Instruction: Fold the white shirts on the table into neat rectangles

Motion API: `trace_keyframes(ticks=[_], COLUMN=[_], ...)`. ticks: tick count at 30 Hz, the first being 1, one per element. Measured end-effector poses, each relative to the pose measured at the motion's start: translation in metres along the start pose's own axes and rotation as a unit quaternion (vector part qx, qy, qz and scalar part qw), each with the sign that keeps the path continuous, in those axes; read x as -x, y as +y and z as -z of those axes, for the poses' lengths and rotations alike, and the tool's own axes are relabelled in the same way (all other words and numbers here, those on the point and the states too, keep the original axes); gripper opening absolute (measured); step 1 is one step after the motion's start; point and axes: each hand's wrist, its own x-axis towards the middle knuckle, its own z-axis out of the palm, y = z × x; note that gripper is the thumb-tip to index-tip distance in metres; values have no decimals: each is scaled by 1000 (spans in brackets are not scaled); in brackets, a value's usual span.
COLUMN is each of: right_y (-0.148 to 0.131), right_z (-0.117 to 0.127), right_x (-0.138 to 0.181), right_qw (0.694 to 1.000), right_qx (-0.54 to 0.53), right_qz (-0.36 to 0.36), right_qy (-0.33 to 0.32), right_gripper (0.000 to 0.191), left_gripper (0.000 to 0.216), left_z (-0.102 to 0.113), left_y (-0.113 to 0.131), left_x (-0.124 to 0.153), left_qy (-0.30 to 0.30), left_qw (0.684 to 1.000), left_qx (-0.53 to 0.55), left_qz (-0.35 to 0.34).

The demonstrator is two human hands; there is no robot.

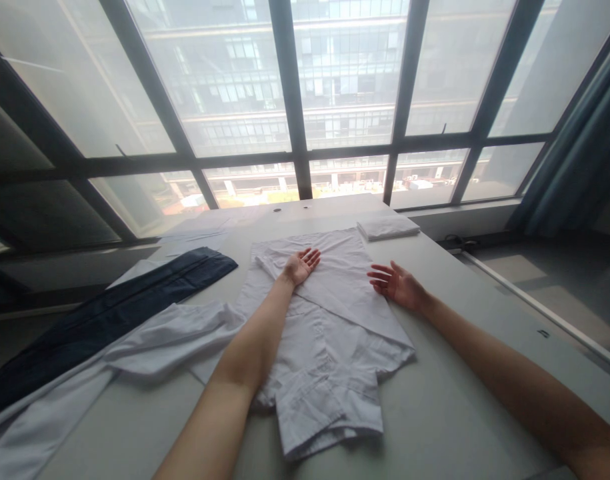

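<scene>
A white shirt (335, 307) lies spread on the table in front of me, one side folded across it and a short sleeve pointing toward me. My left hand (303, 265) is over the shirt's upper part, palm up with fingers stretched out; whether it touches the cloth I cannot tell. Just off the shirt's right edge, my right hand (397, 285) hovers with its fingers apart. Neither hand holds anything.
Left of the shirt lie dark trousers (149, 300) and more rumpled white cloth (179, 337). A folded white cloth (387, 227) rests at the back right of the white table (449, 400). Large windows (349, 73) stand behind; a blue-grey curtain (559, 153) hangs at right.
</scene>
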Motion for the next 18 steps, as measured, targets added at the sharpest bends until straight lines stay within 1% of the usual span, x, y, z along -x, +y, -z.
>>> trace_keyframes(ticks=[7, 10, 12, 14, 15, 17, 18], right_y=[0, 0, 0, 0, 0, 0, 1], right_z=[0, 0, 0, 0, 0, -1, -1], right_x=[0, 0, 0, 0, -1, -1, -1], right_qw=[1000, 1000, 1000, 1000, 1000, 1000, 1000], right_qx=[4, 9, 11, 12, 13, 16, 19], right_qz=[-1, -3, -4, -5, -6, -5, -5], right_qy=[-2, 0, 1, 0, -1, -3, -4], right_gripper=[46, 46, 46, 46, 47, 47, 47], left_gripper=[30, 30, 30, 31, 32, 33, 34], left_z=[-3, -15, -28, -42, -48, -57, -60], left_y=[1, -3, -10, -22, -29, -44, -51], left_x=[3, 7, 13, 21, 25, 34, 37], left_qy=[5, 5, -21, -82, -118, -176, -190], left_qw=[1000, 998, 996, 988, 978, 950, 935], left_qx=[-30, -58, -84, -121, -142, -184, -203], left_qz=[-4, 1, 17, 58, 93, 181, 223])
